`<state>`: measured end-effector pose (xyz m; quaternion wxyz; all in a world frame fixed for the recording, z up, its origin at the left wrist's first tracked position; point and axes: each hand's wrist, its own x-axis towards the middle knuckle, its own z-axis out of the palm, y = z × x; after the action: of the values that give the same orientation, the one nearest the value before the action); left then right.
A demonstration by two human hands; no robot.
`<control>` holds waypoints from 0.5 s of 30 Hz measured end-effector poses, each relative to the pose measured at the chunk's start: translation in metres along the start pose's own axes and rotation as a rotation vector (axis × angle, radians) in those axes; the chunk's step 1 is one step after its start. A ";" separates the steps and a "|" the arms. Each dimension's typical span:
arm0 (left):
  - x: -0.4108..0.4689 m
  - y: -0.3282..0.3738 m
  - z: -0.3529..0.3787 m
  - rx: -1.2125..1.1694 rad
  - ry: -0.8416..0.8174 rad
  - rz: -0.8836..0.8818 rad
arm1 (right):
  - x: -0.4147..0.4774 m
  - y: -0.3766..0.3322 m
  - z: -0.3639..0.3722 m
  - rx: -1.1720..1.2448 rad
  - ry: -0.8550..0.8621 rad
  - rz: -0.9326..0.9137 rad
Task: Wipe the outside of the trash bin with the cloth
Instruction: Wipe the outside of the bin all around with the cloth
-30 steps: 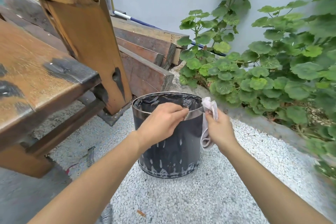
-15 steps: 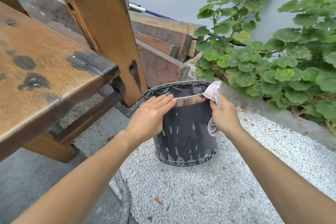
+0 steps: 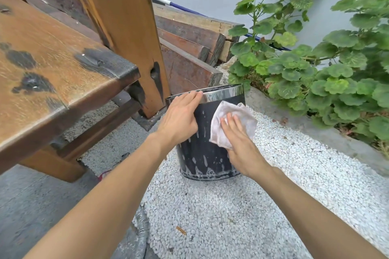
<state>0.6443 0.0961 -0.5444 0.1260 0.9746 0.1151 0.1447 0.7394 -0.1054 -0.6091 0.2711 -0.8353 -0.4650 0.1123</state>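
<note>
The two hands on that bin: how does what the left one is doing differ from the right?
The left hand is bare and lies against the trash bin at its shiny metal rim; the right hand sits lower, on the dark wall. The left touches the bin directly; the right presses a pale cloth flat under spread fingers. Both rest on the outside.

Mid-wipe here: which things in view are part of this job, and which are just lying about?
In the job:
- trash bin, dark, streaked
- cloth, pressed flat on the bin's side by the right hand
- left hand, steadying the rim

Lying about:
- wooden bench
- stacked planks
- leafy plant
- hose
</note>
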 end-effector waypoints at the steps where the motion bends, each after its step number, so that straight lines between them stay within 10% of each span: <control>1: 0.003 0.000 -0.001 0.004 0.000 -0.017 | -0.004 0.003 0.002 -0.004 -0.016 -0.003; 15: 0.020 0.009 0.003 -0.123 0.009 -0.090 | -0.067 0.031 0.035 -0.057 -0.176 0.064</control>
<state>0.6650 0.0924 -0.5397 0.1913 0.9583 0.1504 0.1500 0.7098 -0.1618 -0.6595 0.2015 -0.8440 -0.4632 0.1805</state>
